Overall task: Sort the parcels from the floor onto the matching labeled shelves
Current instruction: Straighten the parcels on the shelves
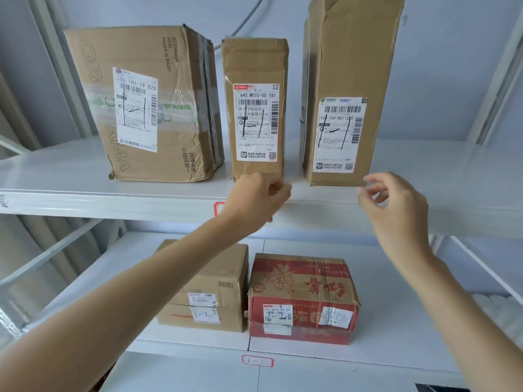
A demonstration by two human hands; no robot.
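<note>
White metal rack, two shelves in view. Upper shelf [70,176] holds three parcels standing upright, each label marked "1-1" by hand: big box [147,106] at left with taped sides, slim box [256,108] in the middle, tall box [348,89] at right, rising out of frame at the top. Big box and slim box nearly touch; there is a clear gap between slim box and tall box. Left hand [254,199] is raised at the shelf's front edge, right at the slim box's bottom edge, fingers curled in; looks like it touches or pinches the box's lower corner but cannot tell for sure if it actually has hold. It covers most of a red-bordered tag [218,208] on the shelf lip. Right hand [396,205] hovers just beside the tall box's lower right corner, fingers loosely bent and spread, holding nothing, not clearly touching the box. Lower shelf [396,321] holds two parcels side by side, touching: plain brown box [209,290] at left marked "1-2", red box [302,295] at right with two labels on its front. A red-bordered tag [257,361] on the lower shelf lip reads roughly "1-2", blurry. White bundle [498,309] at far right of the lower shelf, unclear what.
</note>
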